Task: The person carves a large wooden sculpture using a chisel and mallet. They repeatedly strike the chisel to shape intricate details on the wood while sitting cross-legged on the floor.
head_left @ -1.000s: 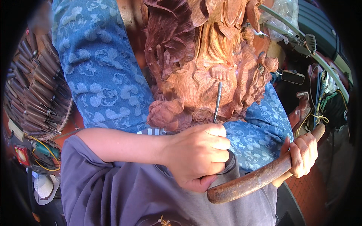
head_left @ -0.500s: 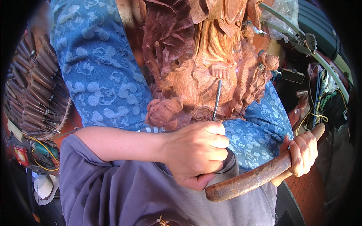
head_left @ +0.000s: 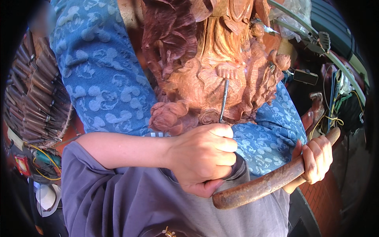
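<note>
A reddish-brown wood carving (head_left: 197, 89), with draped folds, flower shapes and a small toed foot (head_left: 226, 72), rests between my legs. My left hand (head_left: 205, 156) is closed in a fist round a carving chisel (head_left: 224, 102). Its thin metal shaft points away from me, with the tip at the underside of the carved toes; the handle is hidden in my fist. My right hand (head_left: 317, 160) is wrapped round a curved wooden club (head_left: 260, 185). The club slants down to the left, its thick end just below my left fist, close to the chisel's butt.
At the left, many-handled rows of carving tools (head_left: 35, 94) lie in a round holder. Below them sit a yellow cable (head_left: 45, 162) and a white hat (head_left: 47, 197). A phone (head_left: 305, 77), a green metal bar (head_left: 339, 65) and clear plastic (head_left: 296, 17) are at the right.
The carving and chisel have shifted slightly left and up in the view. The club's thick end has moved a little left, and both grips are unchanged.
</note>
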The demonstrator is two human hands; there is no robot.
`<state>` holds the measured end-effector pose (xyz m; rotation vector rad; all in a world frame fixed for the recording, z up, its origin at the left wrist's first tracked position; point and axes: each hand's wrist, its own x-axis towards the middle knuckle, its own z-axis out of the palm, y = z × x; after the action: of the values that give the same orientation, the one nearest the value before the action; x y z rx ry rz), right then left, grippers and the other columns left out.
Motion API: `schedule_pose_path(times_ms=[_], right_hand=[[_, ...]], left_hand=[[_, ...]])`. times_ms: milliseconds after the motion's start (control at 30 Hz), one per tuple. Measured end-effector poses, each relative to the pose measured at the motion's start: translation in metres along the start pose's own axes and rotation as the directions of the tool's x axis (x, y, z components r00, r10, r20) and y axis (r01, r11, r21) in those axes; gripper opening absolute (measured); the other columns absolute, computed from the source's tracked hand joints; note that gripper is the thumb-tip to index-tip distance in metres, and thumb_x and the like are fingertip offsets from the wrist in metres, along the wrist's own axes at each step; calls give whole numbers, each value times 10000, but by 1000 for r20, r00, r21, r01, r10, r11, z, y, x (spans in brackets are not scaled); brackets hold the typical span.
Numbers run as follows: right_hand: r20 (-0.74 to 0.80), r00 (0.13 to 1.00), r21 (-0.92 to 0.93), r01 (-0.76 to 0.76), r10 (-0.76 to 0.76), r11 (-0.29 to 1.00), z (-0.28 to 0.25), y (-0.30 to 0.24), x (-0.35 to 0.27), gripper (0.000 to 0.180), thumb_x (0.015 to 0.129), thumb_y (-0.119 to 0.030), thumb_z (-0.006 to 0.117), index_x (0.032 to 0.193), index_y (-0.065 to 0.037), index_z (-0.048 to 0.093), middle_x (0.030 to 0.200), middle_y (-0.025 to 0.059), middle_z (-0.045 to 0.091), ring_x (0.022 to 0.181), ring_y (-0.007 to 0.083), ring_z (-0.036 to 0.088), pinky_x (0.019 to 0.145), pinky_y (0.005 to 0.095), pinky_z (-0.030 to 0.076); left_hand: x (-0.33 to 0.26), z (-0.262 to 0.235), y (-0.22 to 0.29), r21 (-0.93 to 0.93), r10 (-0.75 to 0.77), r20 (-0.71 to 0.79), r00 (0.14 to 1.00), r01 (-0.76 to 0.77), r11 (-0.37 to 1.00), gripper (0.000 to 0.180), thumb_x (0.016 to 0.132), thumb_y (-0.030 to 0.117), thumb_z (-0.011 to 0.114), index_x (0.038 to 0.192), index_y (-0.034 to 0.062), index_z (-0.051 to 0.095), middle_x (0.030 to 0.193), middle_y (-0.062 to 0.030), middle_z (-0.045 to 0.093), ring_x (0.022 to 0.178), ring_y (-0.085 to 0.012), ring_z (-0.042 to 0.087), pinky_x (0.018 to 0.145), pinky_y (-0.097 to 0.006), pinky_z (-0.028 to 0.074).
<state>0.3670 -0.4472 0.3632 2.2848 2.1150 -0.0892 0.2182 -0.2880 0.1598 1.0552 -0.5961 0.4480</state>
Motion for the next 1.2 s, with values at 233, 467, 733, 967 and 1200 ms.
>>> schedule_pose_path(times_ms=[233,467,733,967,1200], right_hand=[[-44,998,45,41,-39,998,-6,5,-5,263,692,59,788,821,44,560,638,105,550,511,221,520,445,342,419],[-44,993,43,-105,107,993,-22,1,-18,294,773,2,746,918,-33,493,640,74,514,510,185,481,467,324,430],[34,999,122,-6,2,993,-10,4,3,270,744,46,739,886,-2,515,626,88,521,494,194,483,441,317,399],[26,1000,79,5,-7,997,-4,8,6,255,767,37,730,882,13,504,622,109,531,486,205,494,439,323,400],[25,999,91,-24,22,996,-1,5,6,251,755,49,745,860,29,519,619,118,540,498,216,516,454,325,420]], left_hand=[[12,8,2,-26,68,-43,997,-69,997,305,803,290,500,570,108,424,619,-38,393,533,-209,427,524,-351,334],[51,28,15,-13,22,-285,958,-27,1000,372,826,328,564,562,116,411,617,-21,400,525,-179,427,485,-324,319],[29,6,12,-112,33,-174,984,-53,992,414,840,345,520,535,118,357,585,-17,360,494,-179,411,448,-322,286],[27,-3,5,-131,51,-175,983,-75,988,386,824,326,467,529,117,333,559,-24,326,466,-185,392,427,-332,269],[26,-1,2,-159,29,-171,985,-57,986,277,650,263,536,520,119,338,553,-23,321,467,-199,394,427,-339,283]])
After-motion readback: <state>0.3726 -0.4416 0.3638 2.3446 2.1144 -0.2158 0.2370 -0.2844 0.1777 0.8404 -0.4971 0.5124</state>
